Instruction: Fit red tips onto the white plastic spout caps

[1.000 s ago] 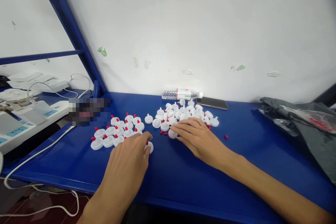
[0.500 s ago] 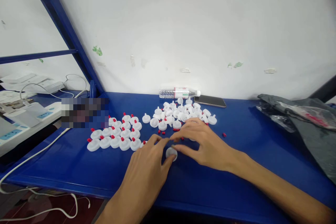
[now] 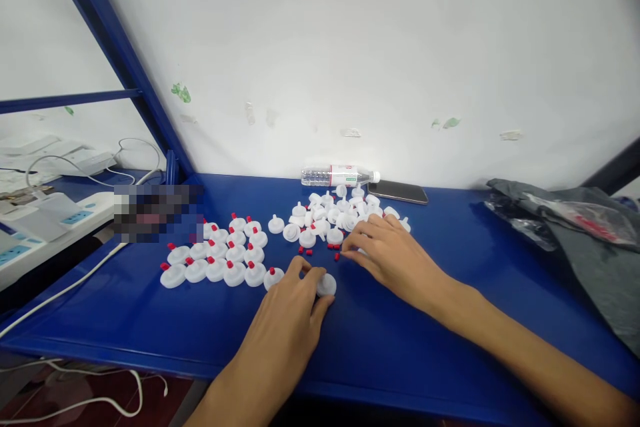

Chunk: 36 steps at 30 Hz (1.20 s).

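White disc-shaped cap [image 3: 327, 285], one: near the middle of the table [image 3: 400, 360], pinched at its edge by the left hand's [image 3: 291, 307] fingers. Probably light, stiff, smooth plastic, hardly fragile; edge grip suits. Right hand [image 3: 393, 245]: fingers narrowed beside red pieces [image 3: 337, 256]; cannot tell whether holding any.

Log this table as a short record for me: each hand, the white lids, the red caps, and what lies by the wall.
Left hand: fingers and thumb around a white lid, no red cap visible on it
Right hand: fingertips beside loose red caps; grip unclear
Left side: red-capped lids in rough rows
Middle: jumbled pile of white lids
By the wall: bottle on its side, phone lying flat nearby
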Available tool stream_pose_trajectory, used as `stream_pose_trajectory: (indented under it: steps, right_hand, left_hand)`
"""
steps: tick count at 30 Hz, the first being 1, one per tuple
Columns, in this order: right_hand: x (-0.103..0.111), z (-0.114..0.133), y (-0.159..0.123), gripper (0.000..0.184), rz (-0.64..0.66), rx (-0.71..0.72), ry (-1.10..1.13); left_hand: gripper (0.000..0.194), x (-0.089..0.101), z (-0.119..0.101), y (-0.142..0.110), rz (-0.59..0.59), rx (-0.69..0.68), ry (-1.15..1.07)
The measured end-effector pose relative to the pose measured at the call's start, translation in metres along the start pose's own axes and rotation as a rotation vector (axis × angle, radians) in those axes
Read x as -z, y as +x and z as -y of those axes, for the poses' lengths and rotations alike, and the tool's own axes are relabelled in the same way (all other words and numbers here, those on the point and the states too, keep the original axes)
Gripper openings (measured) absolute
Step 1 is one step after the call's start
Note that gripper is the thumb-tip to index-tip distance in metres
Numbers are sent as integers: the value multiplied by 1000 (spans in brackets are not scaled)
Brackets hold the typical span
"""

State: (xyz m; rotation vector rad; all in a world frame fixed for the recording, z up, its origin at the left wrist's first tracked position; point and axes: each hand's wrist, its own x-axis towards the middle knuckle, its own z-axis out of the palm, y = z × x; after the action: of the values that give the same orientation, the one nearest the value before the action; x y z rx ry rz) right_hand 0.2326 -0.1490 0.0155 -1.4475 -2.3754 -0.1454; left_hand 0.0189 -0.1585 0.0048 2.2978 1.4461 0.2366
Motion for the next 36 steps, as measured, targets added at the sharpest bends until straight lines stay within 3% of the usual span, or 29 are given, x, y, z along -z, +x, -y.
stream_pose_trajectory:
  steps: [5, 9, 12, 18, 23, 27, 30, 33, 36]
  right_hand:
    - [13, 10, 1, 12, -84, -189, 560]
    - [12, 20, 1, 17, -69, -118, 730]
    - [4, 26, -1, 10, -87, -87, 772]
    - [-12, 29, -4, 19, -96, -89, 749]
    - [-14, 28, -4, 16, -85, -36, 649]
    - [-13, 30, -4, 14, -50, -83, 650]
    - [-18, 31, -5, 13, -46, -112, 696]
    - [-21, 32, -5, 22, -41, -121, 734]
    - [-12, 29, -3, 33, -23, -69, 691]
  left_hand:
    - [27, -1, 2, 4, -6, -12, -22]
    - [24, -3, 5, 4, -16, -22, -38]
    - [22, -4, 7, 5, -23, -27, -48]
    - [15, -2, 9, 8, -32, -28, -58]
    - [18, 2, 6, 6, -47, -12, -20]
    - [30, 13, -2, -5, -82, 51, 71]
    - [28, 20, -12, -21, -65, 92, 203]
    - [31, 12, -18, -35, 34, -111, 249]
    - [41, -5, -21, -40, -9, -377, 290]
